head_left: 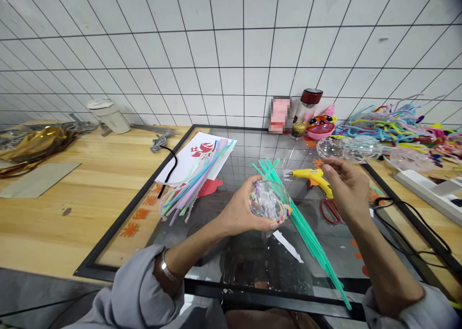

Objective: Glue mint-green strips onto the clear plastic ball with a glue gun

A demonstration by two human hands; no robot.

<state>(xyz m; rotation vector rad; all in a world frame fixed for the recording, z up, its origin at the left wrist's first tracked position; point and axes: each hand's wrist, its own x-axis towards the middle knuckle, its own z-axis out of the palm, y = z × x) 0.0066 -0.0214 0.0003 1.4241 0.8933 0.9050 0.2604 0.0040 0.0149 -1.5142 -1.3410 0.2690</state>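
My left hand [249, 206] is closed round a clear, rounded plastic container [269, 201] with whitish and coloured bits showing in it, held above the glass-topped table [249, 257]. My right hand [346, 189] is raised on the right, apart from the container. Its thumb and forefinger come together; whatever may be between them cannot be made out. Close to its fingertips lies a yellow glue gun [312, 175], nozzle to the left, with red-handled scissors [330, 211] below it. A bundle of green pipe cleaners [314, 237] runs under and past the container.
Pastel pipe cleaners [202, 180] lie on white paper [180, 163] at the left. A paper strip [288, 246] lies in front. Along the back stand a lidded jar [305, 115] and a pixelated upright object [279, 115]. A power strip [431, 194] and black cable [407, 245] are right.
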